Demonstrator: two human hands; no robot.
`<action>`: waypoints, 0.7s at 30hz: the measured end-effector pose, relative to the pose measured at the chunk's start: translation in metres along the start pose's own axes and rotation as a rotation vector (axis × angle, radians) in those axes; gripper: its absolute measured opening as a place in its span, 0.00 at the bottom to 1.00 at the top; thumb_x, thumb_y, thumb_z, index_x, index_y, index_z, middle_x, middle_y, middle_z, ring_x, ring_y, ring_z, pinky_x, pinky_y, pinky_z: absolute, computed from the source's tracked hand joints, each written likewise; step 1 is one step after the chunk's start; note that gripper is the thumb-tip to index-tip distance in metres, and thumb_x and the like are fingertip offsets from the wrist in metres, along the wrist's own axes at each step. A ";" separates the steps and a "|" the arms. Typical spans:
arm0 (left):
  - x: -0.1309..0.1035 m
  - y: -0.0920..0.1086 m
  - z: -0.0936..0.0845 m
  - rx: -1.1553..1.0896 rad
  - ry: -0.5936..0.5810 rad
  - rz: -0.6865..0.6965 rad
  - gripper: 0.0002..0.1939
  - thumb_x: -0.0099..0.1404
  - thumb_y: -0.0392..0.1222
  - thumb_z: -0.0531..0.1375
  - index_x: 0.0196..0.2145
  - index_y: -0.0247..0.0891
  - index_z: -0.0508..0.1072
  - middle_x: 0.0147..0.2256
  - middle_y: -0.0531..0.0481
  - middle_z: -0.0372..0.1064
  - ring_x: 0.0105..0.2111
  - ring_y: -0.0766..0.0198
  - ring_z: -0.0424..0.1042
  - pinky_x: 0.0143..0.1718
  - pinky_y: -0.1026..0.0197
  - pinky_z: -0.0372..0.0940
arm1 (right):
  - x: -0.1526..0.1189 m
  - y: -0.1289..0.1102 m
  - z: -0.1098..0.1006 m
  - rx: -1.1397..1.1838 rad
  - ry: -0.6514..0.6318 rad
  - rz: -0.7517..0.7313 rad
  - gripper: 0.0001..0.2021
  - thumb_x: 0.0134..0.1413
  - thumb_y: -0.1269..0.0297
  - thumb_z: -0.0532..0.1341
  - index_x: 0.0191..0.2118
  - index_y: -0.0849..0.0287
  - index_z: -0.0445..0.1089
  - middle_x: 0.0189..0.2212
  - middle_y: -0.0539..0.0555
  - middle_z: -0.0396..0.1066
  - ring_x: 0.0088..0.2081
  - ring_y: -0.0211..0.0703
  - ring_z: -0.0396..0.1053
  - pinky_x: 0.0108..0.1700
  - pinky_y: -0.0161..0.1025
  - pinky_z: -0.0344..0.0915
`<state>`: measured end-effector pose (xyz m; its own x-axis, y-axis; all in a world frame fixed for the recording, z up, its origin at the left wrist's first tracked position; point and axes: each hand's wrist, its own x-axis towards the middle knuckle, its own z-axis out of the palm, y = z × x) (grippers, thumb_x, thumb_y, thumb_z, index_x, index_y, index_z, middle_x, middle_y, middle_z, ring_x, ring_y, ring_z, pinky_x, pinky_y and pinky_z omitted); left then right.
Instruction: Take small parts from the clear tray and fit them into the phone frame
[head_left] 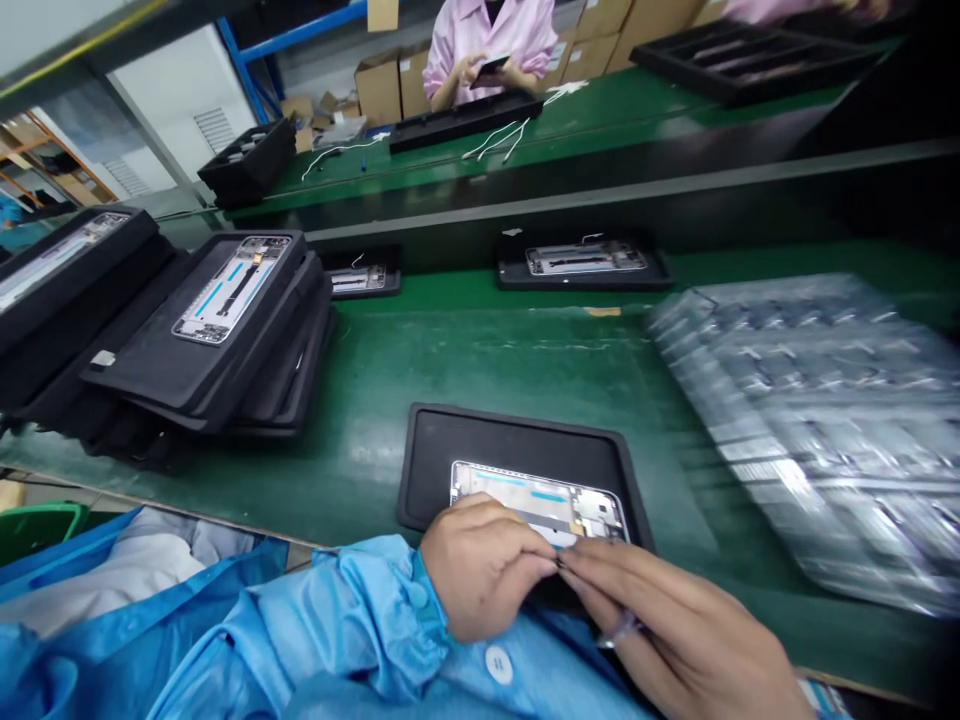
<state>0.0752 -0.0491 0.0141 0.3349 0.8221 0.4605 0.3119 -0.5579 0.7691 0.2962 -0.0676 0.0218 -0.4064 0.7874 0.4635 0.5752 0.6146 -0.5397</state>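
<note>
Just over the near edge of a black foam tray (517, 435), my left hand (487, 570) and my right hand (667, 620) meet at the fingertips. Both are closed in a pinch on a tiny dark piece between them, too small to name. Behind the hands, an open phone frame (600, 508) with a silvery inside and blue strips lies in the tray; my left hand covers part of its lower left. A ring sits on a finger of my right hand.
Stacked black trays (165, 370) stand at the left, the top one bearing a phone frame (234, 288). Clear plastic blister trays (817, 430) lie at the right. Another tray with a phone frame (585, 258) is farther back. Across the bench a person in pink (491, 45) holds a dark device.
</note>
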 end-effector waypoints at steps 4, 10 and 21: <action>0.010 0.004 0.001 -0.019 0.058 -0.041 0.13 0.77 0.45 0.58 0.38 0.39 0.81 0.33 0.46 0.81 0.35 0.59 0.79 0.43 0.56 0.76 | 0.002 0.004 -0.001 0.030 0.032 0.009 0.20 0.64 0.67 0.64 0.59 0.42 0.77 0.50 0.51 0.82 0.46 0.48 0.83 0.52 0.44 0.81; 0.015 0.004 0.003 -0.051 0.097 -0.108 0.13 0.77 0.45 0.59 0.38 0.40 0.81 0.35 0.46 0.82 0.37 0.60 0.81 0.45 0.57 0.77 | 0.014 0.008 0.006 0.073 0.072 0.065 0.18 0.64 0.69 0.65 0.55 0.42 0.78 0.48 0.51 0.82 0.44 0.47 0.83 0.51 0.43 0.81; 0.018 -0.001 -0.002 0.013 0.114 -0.075 0.08 0.76 0.41 0.59 0.44 0.39 0.79 0.39 0.46 0.81 0.41 0.57 0.78 0.49 0.53 0.76 | 0.027 0.029 0.000 -0.077 0.045 -0.089 0.10 0.66 0.69 0.64 0.49 0.54 0.79 0.44 0.55 0.83 0.43 0.47 0.83 0.49 0.42 0.79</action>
<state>0.0797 -0.0333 0.0226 0.2075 0.8686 0.4500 0.3436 -0.4954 0.7978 0.3017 -0.0287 0.0188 -0.4271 0.7261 0.5388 0.5916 0.6751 -0.4407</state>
